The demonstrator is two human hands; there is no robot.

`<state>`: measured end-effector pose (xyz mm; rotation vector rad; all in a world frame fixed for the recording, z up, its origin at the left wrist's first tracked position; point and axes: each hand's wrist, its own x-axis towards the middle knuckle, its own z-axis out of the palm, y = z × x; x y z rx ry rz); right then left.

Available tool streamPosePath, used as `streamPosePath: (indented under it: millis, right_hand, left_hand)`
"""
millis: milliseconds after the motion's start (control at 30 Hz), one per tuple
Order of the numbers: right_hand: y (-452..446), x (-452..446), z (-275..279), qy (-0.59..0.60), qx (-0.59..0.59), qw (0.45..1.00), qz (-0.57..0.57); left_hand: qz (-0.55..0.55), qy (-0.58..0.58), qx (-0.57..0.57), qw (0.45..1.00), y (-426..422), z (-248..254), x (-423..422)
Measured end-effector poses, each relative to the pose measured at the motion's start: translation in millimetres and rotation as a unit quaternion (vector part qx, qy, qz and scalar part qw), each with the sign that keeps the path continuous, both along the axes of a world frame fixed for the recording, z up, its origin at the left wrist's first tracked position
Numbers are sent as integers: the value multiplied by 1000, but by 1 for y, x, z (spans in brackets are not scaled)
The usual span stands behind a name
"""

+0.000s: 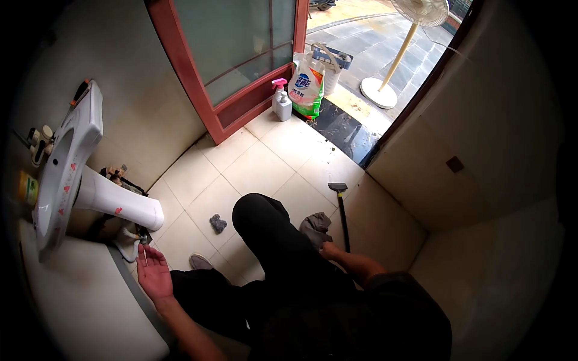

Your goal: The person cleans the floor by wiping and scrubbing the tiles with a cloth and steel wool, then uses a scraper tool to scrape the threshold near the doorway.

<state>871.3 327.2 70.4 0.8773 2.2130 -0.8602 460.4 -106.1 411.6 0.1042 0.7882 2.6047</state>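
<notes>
My left hand (154, 274) is raised palm up at the lower left, fingers apart and slightly curled, near the foot of the white pedestal sink (120, 197). Nothing shows in its palm. To the right of my knee, my right hand (329, 250) is closed at the lower edge of a grey-brown cloth (315, 229), which hangs or lies bunched over the tiles. A long-handled scraper (342, 210) lies on the floor just right of the cloth. On the tiles left of my knee sits a grey scouring ball (218, 224).
By the red-framed door (211, 114) stand spray and pump bottles (282, 108), a detergent bag (306, 87) and a bucket (332, 78). A fan (379, 93) stands outside. Basin (75, 144) and wall bound the left; another wall (457, 174) bounds the right.
</notes>
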Motion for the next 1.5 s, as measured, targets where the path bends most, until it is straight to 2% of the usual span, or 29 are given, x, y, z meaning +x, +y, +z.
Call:
streamPosePath:
  millis: [100,333,433,500,600,733,800,833,900,933,1000,1100,1167,1233,1267,1333,1367,1433,1467,1500]
  right_hand:
    - [-6,11,-2,4,-31,998,-50]
    - [-15,32,-18,-40,-25,997,-57]
    - [-20,28,-19,-85,-66,993,-38]
    - [-26,26,-27,-19,-98,994,-51]
    - [-22,39,-117,13,-65,997,-31]
    - [-17,21,-30,19,-76,997,-16]
    - [-12,40,-14,-76,-22,989,-124]
    - [-9,50,-5,-85,-30,988,-128]
    - [-2,63,10,-181,30,942,-280]
    - [-1,68,7,-188,25,942,-278]
    - [-4,75,5,-201,107,889,-398]
    - [1,89,-31,-235,67,878,-411]
    - [8,94,-53,-216,4,873,-437]
    - [12,89,-53,-229,25,849,-475]
    - [12,91,-60,-226,26,855,-465]
    - [7,117,-120,-140,80,829,-535]
    - [10,116,-114,-141,79,832,-530]
    - [18,110,-74,-119,148,929,-318]
    - [21,110,-56,-120,150,929,-316]
    - [27,94,-19,-66,138,922,-356]
  left_hand:
    - [10,2,-23,1000,-2,-5,-1]
    - [29,4,-13,999,-7,-7,1]
    - [29,8,-12,999,-6,-7,2]
    - [18,18,-16,1000,-3,-6,1]
    - [25,8,-35,999,1,-1,2]
    - [29,12,-71,997,-6,-2,0]
    - [16,16,-68,997,-16,2,1]
    - [27,22,-86,996,-18,7,4]
    - [14,22,-96,995,-35,5,2]
    - [7,30,-97,995,-45,4,-1]
    - [4,20,-103,994,-59,8,-1]
    - [60,-34,-163,984,-74,14,0]
    - [109,-63,-193,973,-59,26,9]
    - [153,-95,-224,958,-48,40,16]
    - [142,-105,-254,951,-41,43,16]
    - [113,-124,-314,935,-25,47,12]
    - [118,-125,-315,933,-16,48,9]
    - [73,-121,-364,921,5,47,2]
    - [73,-123,-363,921,15,47,-3]
    - [50,-103,-361,926,27,45,-11]
